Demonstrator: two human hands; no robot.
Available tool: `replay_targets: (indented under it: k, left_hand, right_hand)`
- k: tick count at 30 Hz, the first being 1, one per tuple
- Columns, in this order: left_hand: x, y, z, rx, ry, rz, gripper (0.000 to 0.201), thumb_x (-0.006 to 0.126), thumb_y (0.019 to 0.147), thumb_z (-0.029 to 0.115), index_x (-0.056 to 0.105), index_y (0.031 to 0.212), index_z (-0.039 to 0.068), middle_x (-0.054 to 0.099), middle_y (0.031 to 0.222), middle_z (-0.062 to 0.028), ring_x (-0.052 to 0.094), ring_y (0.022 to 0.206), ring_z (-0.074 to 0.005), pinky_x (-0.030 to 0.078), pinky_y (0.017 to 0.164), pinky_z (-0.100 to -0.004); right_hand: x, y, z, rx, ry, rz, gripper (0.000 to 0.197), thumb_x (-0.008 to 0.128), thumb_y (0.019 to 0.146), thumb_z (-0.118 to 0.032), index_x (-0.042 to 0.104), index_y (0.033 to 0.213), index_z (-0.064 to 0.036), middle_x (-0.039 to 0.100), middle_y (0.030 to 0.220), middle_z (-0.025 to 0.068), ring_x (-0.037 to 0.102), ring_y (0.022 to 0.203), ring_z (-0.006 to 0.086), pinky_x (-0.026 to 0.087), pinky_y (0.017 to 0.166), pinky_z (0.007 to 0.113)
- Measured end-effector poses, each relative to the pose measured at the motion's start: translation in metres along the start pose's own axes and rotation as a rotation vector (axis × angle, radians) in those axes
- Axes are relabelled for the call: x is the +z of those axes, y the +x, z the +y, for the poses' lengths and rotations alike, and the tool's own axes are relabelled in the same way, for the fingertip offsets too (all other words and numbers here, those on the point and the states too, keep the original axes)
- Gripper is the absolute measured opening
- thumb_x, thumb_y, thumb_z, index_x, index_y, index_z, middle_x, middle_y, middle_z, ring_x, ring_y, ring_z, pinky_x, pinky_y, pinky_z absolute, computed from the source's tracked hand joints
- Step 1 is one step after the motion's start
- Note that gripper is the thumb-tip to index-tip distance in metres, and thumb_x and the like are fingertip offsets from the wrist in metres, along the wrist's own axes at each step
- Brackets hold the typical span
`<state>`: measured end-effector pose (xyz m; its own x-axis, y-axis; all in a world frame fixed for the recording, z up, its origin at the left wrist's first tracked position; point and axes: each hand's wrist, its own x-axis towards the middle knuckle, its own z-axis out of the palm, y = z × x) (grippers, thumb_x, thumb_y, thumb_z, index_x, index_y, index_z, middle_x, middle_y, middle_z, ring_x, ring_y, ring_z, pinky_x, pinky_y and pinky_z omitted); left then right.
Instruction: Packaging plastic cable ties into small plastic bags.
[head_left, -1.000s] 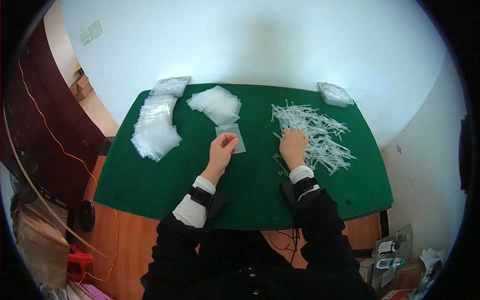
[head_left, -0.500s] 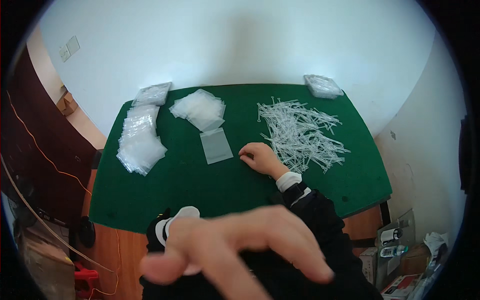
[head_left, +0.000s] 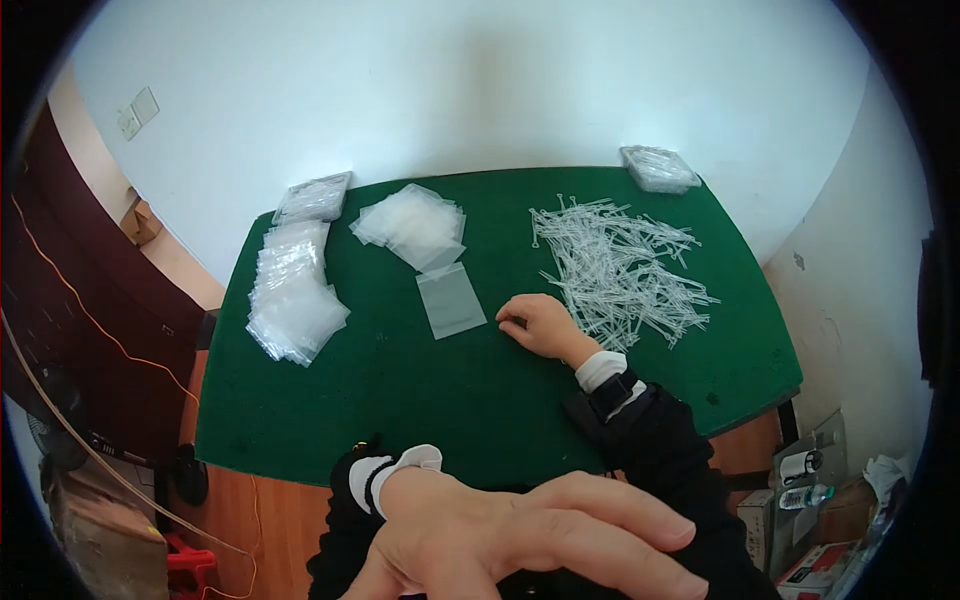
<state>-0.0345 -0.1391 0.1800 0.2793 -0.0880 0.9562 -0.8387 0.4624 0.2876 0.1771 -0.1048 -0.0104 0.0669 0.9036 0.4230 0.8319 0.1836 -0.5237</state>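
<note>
My left hand (head_left: 500, 530) is raised close to the camera, fingers apart and nothing in them; the lower picture edge cuts it off. On the green table my right hand (head_left: 540, 325) rests with its fingers curled closed, and nothing shows in it. Just left of it lies a single flat clear plastic bag (head_left: 451, 302), apart from the fingers. Beyond that bag is a loose pile of similar clear bags (head_left: 410, 225). A heap of thin clear plastic sticks (head_left: 630, 275), some with small ring ends, spreads to the right of my right hand.
Overlapping clear bags (head_left: 295, 295) run down the table's left side. Behind them lies a stack of filled bags (head_left: 313, 198); another filled stack (head_left: 660, 170) sits at the far right corner. A white wall (head_left: 450, 90) stands behind the green tabletop (head_left: 400, 400).
My left hand has lowered toward the bottom edge and turned, its fingers now pointing right. My right hand stays in its place by the bag; the whole view has shifted slightly.
</note>
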Motion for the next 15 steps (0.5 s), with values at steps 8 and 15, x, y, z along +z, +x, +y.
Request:
replay_targets:
  k: [8, 15]
  left_hand:
    - [0.002, -0.001, 0.008, -0.063, 0.058, -0.016, 0.061, 0.029, 0.086, 0.062, 0.065, 0.105, 0.016, 0.041, 0.121, -0.0369, 0.032, 0.116, -0.0484, 0.025, 0.095, -0.0538]
    - [0.003, -0.005, 0.009, 0.03, 0.098, -0.004, 0.056, 0.031, 0.087, 0.059, 0.061, 0.111, 0.018, 0.04, 0.122, -0.0356, 0.029, 0.117, -0.048, 0.024, 0.096, -0.0541]
  right_hand:
    - [0.003, 0.003, 0.0, -0.046, 0.025, 0.019, 0.009, 0.063, 0.074, -0.011, 0.061, 0.08, -0.0051, 0.06, 0.075, 0.0082, 0.058, 0.066, 0.0257, 0.046, 0.059, 0.033]
    - [0.0, 0.003, -0.003, 0.0, 0.013, -0.029, 0.01, 0.063, 0.074, -0.014, 0.062, 0.081, -0.007, 0.06, 0.077, 0.0076, 0.059, 0.072, 0.0258, 0.047, 0.064, 0.034]
